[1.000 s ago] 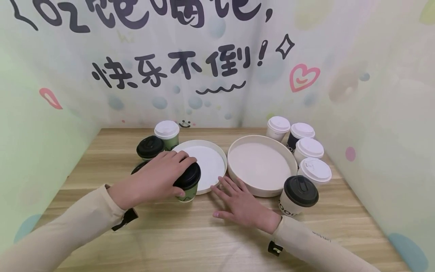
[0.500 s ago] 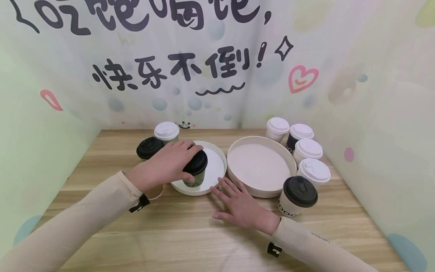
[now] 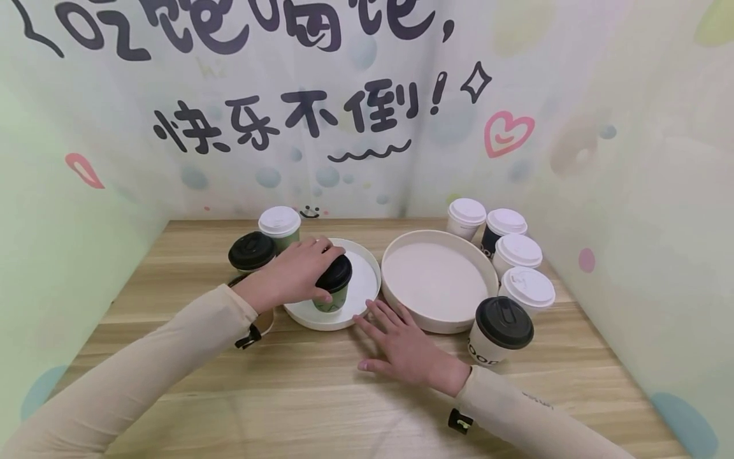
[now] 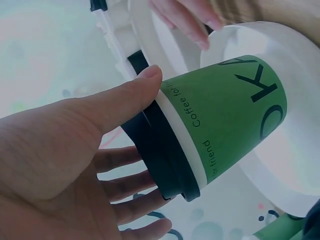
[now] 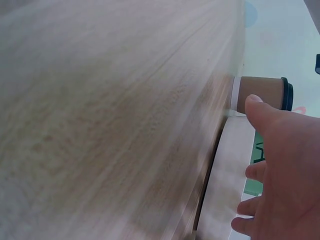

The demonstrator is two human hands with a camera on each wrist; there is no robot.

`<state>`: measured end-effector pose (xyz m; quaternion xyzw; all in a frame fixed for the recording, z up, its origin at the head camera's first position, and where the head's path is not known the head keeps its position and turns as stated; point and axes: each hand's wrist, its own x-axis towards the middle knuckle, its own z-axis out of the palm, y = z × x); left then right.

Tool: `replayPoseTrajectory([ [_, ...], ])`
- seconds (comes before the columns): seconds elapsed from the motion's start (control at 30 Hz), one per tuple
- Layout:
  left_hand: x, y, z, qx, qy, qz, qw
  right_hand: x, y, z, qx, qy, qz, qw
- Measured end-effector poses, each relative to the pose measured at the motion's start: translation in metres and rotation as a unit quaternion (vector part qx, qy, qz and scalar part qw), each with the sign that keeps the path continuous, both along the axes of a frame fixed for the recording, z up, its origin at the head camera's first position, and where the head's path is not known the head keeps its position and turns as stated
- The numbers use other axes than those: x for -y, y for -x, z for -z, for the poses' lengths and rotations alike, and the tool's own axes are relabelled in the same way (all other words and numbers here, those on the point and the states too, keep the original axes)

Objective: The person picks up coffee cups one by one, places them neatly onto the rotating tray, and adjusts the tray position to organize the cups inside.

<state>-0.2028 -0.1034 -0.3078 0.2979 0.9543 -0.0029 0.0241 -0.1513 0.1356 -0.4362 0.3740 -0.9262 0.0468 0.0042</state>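
In the head view my left hand (image 3: 292, 271) grips the black lid of a green paper coffee cup (image 3: 331, 298) from above. The cup is upright over the white round tray (image 3: 365, 274), left of its middle. Seen from the left wrist, the thumb lies on one side of the black lid (image 4: 159, 150) and the fingers reach round the other; "OK" lettering shows on the green wall. My right hand (image 3: 407, 347) lies low over the wooden table, fingers straight and spread, holding nothing. Its fingertips are right at the front rims of the white tray and the beige round tray (image 3: 438, 274).
Left of the white tray stand a white-lidded green cup (image 3: 280, 226), a black-lidded cup (image 3: 251, 252) and a brown cup (image 5: 262, 92), mostly behind the left forearm in the head view. Several white-lidded cups (image 3: 517, 252) and a black-lidded cup (image 3: 501, 328) line the beige tray's right side.
My left hand has carried the green cup rightward and away from me, from the white tray's left front edge to over its inside. The right hand has stayed put.
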Motion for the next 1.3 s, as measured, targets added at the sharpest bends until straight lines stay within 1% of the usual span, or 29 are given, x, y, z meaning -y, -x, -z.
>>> replayPoseTrajectory([
  [0.2, -0.002, 0.001, 0.009, -0.004, 0.003, 0.006, 1.0, 0.001, 0.0, 0.001, 0.009, 0.0, 0.004, 1.0],
  [0.43, -0.004, 0.0, 0.014, -0.014, 0.013, 0.012, 0.9997, 0.001, 0.0, 0.002, 0.016, -0.004, 0.008, 0.9998],
  [0.7, -0.006, 0.001, 0.015, -0.01, 0.013, 0.008, 0.9998, 0.002, -0.001, 0.001, 0.023, -0.005, 0.01, 0.9997],
  [0.97, -0.006, 0.001, 0.016, -0.005, 0.011, 0.001, 0.9999, 0.001, -0.001, 0.002, 0.014, 0.0, 0.006, 0.9999],
  [1.17, -0.006, 0.002, 0.019, -0.004, 0.001, -0.001, 1.0, 0.002, -0.001, 0.002, 0.016, -0.005, 0.005, 0.9998],
  [1.3, -0.006, 0.002, 0.018, 0.0, -0.011, -0.007, 0.9999, 0.002, -0.001, 0.002, 0.019, -0.006, 0.007, 0.9998],
])
